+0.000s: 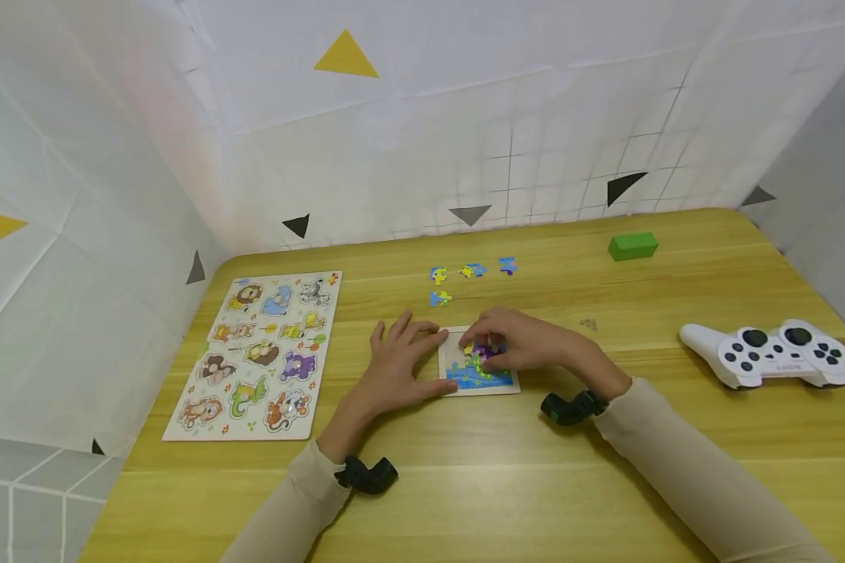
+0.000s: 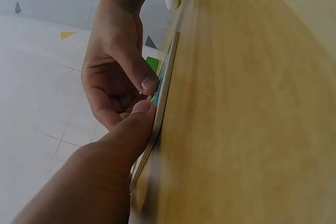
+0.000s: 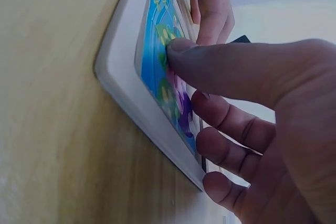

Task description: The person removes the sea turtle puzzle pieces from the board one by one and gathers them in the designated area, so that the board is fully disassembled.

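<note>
A small square jigsaw puzzle tray (image 1: 482, 392) with a pale rim lies on the table between both hands. Blue, green and purple puzzle pieces (image 1: 466, 378) fill its lower and right parts; the upper left shows pale backing. My left hand (image 1: 398, 364) rests at the tray's left side, fingers spread, with the thumb on the lower rim. Over the upper right, my right hand (image 1: 517, 338) has bent fingers, the thumb pressing the picture (image 3: 157, 59) and the other fingertips near the tray's edge. It partly hides the pieces beneath. Several loose jigsaw pieces (image 1: 439, 275) lie beyond the tray.
An animal puzzle board (image 1: 253, 356) lies at the left of the wooden table (image 1: 465, 485). On the right are a white game controller (image 1: 771, 356) and, farther back, a green block (image 1: 633, 246). White sheeting (image 1: 394, 156) stands behind the table.
</note>
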Motion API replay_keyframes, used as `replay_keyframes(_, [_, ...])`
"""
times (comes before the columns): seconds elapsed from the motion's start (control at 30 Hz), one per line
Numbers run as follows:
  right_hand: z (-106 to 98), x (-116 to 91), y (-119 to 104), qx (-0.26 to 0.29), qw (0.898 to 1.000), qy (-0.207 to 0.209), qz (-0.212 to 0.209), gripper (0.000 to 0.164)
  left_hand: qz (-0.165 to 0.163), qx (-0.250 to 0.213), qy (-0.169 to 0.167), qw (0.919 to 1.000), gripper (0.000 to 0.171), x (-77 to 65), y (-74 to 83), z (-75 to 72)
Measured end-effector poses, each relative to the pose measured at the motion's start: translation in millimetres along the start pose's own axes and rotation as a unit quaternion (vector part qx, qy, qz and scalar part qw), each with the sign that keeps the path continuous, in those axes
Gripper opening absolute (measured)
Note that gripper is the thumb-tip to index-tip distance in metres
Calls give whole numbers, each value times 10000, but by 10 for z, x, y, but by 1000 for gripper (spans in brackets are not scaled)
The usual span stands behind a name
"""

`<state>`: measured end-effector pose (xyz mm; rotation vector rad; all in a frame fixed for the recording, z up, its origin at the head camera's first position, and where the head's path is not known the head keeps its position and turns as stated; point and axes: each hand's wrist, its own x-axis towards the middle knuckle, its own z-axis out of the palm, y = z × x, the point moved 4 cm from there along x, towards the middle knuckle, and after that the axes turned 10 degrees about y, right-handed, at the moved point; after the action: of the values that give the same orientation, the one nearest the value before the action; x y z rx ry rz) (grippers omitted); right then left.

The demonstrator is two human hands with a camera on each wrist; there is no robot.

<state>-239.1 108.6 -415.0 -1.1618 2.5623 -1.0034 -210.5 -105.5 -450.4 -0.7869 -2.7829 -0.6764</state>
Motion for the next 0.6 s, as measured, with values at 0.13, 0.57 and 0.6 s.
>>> replay_keyframes(0.13, [-8, 2, -7, -188, 9998, 23, -2, 35, -10, 21, -9, 10000, 79, -2, -3, 0])
replay_keyframes(0.57, [-21, 4, -13, -449, 9989, 31, 116, 36, -43, 8, -3, 10000, 79, -4, -3, 4])
replay_keyframes(0.6, [-21, 3, -9, -438, 9990, 31, 130, 36, -48, 5, -1, 10000, 79, -4, -2, 3])
